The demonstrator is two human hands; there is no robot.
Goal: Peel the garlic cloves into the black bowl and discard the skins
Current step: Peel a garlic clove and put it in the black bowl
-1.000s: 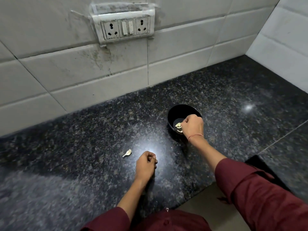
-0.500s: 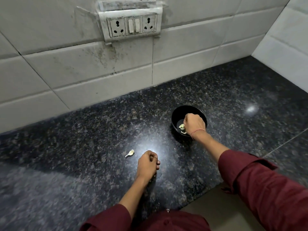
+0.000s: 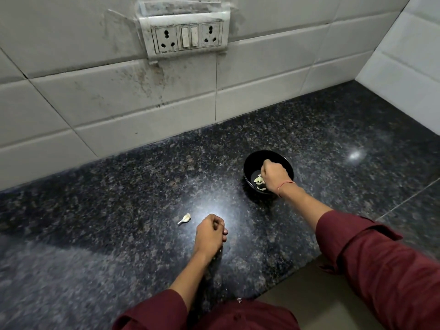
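Black round bowl (image 3: 252,164) holds pale peeled cloves (image 3: 259,180) beneath our curled right hand (image 3: 276,176); our left hand (image 3: 209,234) is fisted, contents unseen in either, and snagging the rim on withdrawal could tip it.

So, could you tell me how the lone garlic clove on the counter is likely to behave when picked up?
The garlic clove looks small, so probably light. Its curved body on the polished counter may skid or rock if nudged. Its papery tail would likely tear.
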